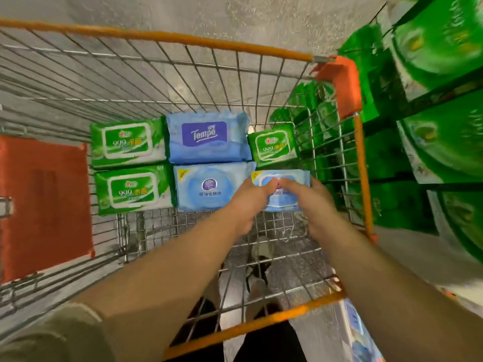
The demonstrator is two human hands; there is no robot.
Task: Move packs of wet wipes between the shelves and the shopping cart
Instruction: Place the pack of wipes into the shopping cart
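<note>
A person stood over a shopping cart (362, 163) made of wire with orange edges. Both arms reached down into it. The left hand (248, 202) and the right hand (311, 202) were close together, with the thumbs almost touching. Both hands held one small light blue pack of wipes (283, 178), and the fingers curled around its sides. This pack was low in the cart, at the right end of the near row.

Five more packs lay flat on the cart floor. In the far row, a green pack (128, 142) was on the left, a blue Tempo pack (207, 137) was in the middle, and a smaller green pack (273, 146) was on the right. In the near row, another green pack (133, 190) lay on the left. A pale blue pack (209, 188) lay next to it, right by the left hand. The packs sat side by side, touching each other.

An orange flap (44, 205) hung on the left end of the cart. On the right, shelves (444, 95) were full of green packs, all blurry. The gray floor (183, 19) showed through the wires.
</note>
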